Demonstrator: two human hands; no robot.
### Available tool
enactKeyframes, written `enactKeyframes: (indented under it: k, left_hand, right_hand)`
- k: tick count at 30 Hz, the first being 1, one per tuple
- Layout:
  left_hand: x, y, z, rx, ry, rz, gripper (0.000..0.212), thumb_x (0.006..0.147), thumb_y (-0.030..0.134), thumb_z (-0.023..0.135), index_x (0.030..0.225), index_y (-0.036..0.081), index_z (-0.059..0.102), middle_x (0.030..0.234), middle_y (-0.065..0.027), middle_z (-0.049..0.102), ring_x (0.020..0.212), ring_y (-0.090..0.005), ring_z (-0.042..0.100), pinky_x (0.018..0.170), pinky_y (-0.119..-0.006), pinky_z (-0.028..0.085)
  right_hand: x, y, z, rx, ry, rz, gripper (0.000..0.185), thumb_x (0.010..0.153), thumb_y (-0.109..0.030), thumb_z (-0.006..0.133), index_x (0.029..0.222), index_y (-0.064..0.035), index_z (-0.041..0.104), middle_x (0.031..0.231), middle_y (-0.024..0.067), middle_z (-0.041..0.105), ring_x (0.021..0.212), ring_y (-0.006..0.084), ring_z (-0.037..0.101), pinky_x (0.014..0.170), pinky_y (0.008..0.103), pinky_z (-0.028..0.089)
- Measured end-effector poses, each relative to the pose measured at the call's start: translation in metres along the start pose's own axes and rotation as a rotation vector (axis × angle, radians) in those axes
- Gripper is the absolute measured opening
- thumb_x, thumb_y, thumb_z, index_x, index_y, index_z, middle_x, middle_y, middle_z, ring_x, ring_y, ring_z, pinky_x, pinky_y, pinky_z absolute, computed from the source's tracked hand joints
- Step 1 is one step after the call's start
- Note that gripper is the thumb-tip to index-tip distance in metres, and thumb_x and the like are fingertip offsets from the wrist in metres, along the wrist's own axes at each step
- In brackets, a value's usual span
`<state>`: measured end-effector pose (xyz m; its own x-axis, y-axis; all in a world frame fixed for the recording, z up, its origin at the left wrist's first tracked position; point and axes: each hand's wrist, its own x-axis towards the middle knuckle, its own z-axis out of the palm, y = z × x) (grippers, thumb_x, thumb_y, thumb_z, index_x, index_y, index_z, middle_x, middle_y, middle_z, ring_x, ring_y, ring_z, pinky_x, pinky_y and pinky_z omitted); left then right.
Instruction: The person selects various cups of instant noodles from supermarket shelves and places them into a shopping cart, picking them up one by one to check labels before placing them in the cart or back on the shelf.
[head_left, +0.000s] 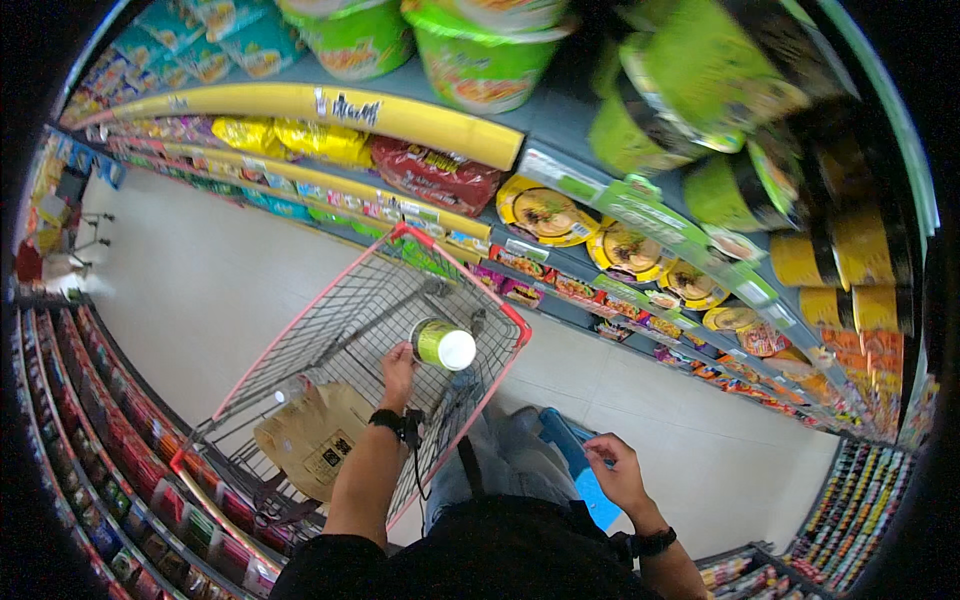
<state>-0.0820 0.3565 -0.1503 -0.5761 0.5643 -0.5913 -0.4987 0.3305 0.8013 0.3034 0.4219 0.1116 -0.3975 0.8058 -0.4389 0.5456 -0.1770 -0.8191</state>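
Observation:
A green instant-noodle bowl (442, 345), its white base turned up toward me, is tilted over the inside of a wire shopping cart (330, 341). The fingers of my left hand (399, 371) are at its rim and appear to pinch it; the fingertips are partly hidden. My right hand (616, 469) hangs to the right of my legs, empty, with its fingers loosely curled and apart. Toward the handle end of the cart lie a tan bag (311, 442) with printed marks and a clear plastic bottle (289, 391) with a white cap.
Store shelves ahead carry green noodle tubs (484, 56), yellow-lidded bowls (546, 210) and a red noodle pack (435, 172). At the right, green-black bowls (645, 127) are stacked. A blue plastic object (596, 499) sits by my feet. Another stocked shelf (112, 420) lines the left.

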Motion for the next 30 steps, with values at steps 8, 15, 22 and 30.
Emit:
enactKeyframes:
  k: [8, 15, 22, 30]
  left_hand:
    - [-0.151, 0.146, 0.119, 0.049, -0.490, 0.131, 0.025, 0.098, 0.017, 0.053, 0.111, -0.001, 0.063, 0.093, -0.0008, 0.064, 0.081, -0.0094, 0.059, 0.071, -0.025, 0.050]
    - [-0.268, 0.174, 0.200, 0.242, -0.705, 0.192, 0.023, 0.097, 0.014, 0.055, 0.108, -0.003, 0.065, 0.087, -0.0005, 0.064, 0.078, -0.0077, 0.056, 0.072, -0.023, 0.047]
    - [-0.341, 0.195, 0.254, 0.227, -0.901, 0.198, 0.052, 0.099, 0.022, 0.050, 0.141, -0.002, 0.034, 0.134, -0.0141, 0.048, 0.122, -0.0208, 0.049, 0.100, -0.031, 0.042]
    - [-0.358, 0.230, 0.290, 0.360, -1.126, 0.390, 0.085, 0.079, 0.024, 0.074, 0.144, -0.001, 0.025, 0.136, -0.0129, 0.043, 0.123, -0.0198, 0.043, 0.103, -0.032, 0.037]
  right_hand:
    - [-0.022, -0.046, -0.025, 0.427, -0.227, -0.211, 0.083, 0.084, -0.019, 0.072, 0.148, -0.0111, 0.019, 0.148, 0.0163, 0.029, 0.132, 0.0285, 0.040, 0.101, 0.0413, 0.042]
    - [-0.064, -0.035, -0.078, 0.742, -0.258, -0.236, 0.113, 0.069, -0.040, 0.084, 0.150, -0.0120, 0.011, 0.150, 0.0163, 0.019, 0.133, 0.0331, 0.034, 0.105, 0.0475, 0.037]
    - [-0.112, -0.044, -0.131, 0.265, 0.135, -0.601, 0.118, 0.058, -0.022, 0.089, 0.147, -0.0082, 0.014, 0.145, 0.0173, 0.023, 0.134, 0.0347, 0.031, 0.106, 0.0470, 0.039]
    - [-0.112, -0.088, -0.164, -0.206, 0.471, -0.825, 0.102, 0.066, -0.018, 0.083, 0.145, -0.0059, 0.020, 0.150, 0.0226, 0.018, 0.137, 0.0403, 0.026, 0.109, 0.0447, 0.033]
